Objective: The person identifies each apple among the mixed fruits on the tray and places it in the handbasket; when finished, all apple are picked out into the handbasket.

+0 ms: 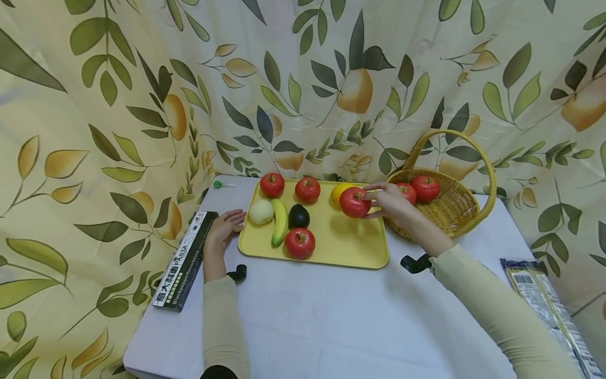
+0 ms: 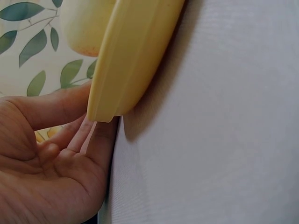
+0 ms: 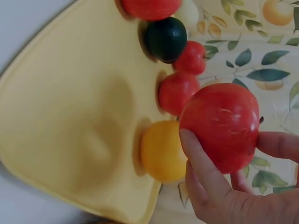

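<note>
My right hand grips a red apple between thumb and fingers, raised over the right part of the yellow tray. In the right wrist view, a brown stem pokes out beyond the apple. Just behind it sits a yellow round fruit, partly hidden. My left hand holds the tray's left edge; the left wrist view shows the thumb at the rim and the fingers below it, their tips hidden. On the tray lie a banana, a pale round fruit, a dark avocado and several more red apples.
A wicker basket with a tall handle stands at the tray's right, red apples inside. A black-and-white pasta box lies left of the tray, near a small green item. A plastic package lies along the table's right edge.
</note>
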{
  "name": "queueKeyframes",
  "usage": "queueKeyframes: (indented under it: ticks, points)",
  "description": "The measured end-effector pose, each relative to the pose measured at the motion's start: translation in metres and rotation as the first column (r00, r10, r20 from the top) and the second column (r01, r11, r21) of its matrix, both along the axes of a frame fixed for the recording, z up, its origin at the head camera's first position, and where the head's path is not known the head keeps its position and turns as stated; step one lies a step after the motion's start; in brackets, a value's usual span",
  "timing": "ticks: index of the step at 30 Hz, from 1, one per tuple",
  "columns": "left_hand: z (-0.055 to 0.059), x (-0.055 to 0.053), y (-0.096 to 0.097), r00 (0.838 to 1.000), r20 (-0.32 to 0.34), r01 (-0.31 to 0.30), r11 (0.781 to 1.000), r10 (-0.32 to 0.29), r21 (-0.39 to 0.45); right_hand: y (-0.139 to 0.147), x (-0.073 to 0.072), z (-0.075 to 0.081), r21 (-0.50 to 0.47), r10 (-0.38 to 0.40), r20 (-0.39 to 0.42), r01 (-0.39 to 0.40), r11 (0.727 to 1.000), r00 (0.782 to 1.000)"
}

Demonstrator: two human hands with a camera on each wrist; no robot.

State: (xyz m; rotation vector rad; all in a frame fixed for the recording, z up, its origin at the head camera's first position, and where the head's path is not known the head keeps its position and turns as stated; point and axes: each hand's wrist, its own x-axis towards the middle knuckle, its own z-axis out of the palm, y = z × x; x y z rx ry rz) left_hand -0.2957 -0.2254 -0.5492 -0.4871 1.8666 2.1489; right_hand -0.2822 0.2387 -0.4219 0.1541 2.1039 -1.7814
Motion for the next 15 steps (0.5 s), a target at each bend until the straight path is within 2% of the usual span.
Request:
queueKeyframes:
  ticks: [7, 15]
  points:
    - [0.001, -0.002, -0.001, 1.000, 0.003, -0.010, 1.000, 0.010, -0.003, 0.010, 0.001, 0.011, 0.054, -0.011, -0.002, 0.011, 0.998, 1.000]
    - [0.002, -0.002, 0.001, 1.000, 0.019, 0.001, 1.000, 0.000, -0.003, 0.028, 0.001, 0.018, 0.065, -0.027, 0.022, 0.025, 0.998, 0.999]
